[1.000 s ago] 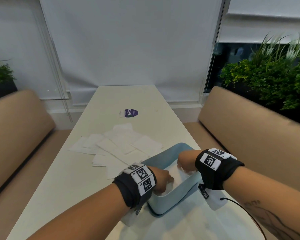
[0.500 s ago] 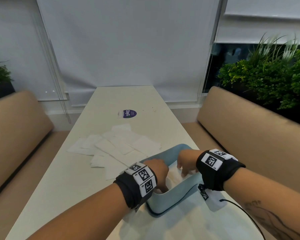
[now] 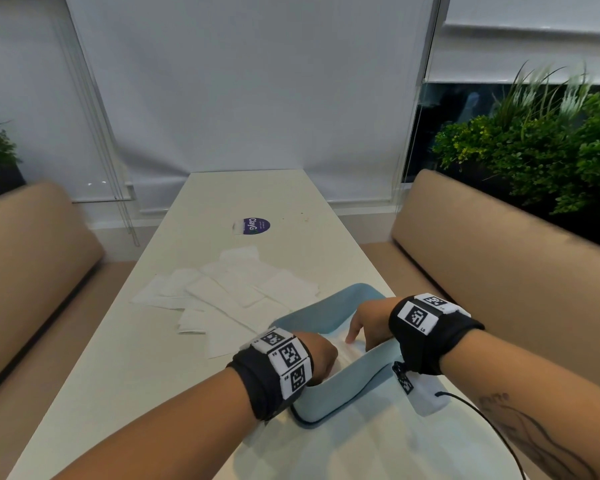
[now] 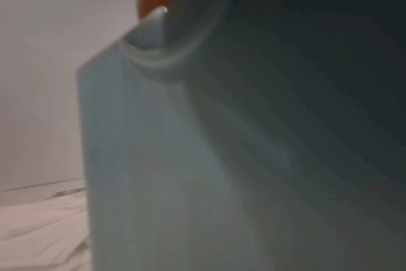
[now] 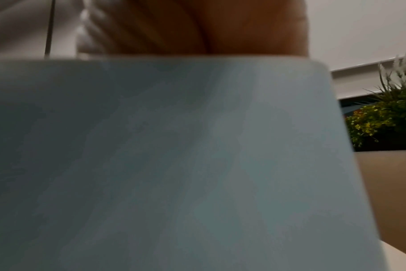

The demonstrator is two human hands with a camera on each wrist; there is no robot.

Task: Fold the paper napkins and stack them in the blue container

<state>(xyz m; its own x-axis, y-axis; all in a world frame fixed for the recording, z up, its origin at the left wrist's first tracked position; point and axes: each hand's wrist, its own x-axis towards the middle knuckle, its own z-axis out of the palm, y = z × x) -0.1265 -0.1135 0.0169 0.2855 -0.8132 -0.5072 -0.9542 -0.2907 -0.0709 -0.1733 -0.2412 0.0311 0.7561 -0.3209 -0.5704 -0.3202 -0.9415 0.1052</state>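
inside blue container (image 3: 355, 379), right hand (image 3: 369, 318) touching napkin (image 3: 347, 351), left hand (image 3: 321, 356) fingers hidden

One table (image 3: 118, 375), one blue container (image 3: 357, 382), one round purple sticker (image 3: 256, 225)

Two hands, left hand (image 3: 321, 355) and right hand (image 3: 364, 320), each wearing one black wristband

Two tan benches, one on each side

Two clumps of greenery

Loose napkins (image 3: 229, 296) on the table: at least six, overlapping, exact number unclear

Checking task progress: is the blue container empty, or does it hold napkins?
Not empty: white napkin paper lies inside the blue container, between the left hand and right hand. How many cannot be told.
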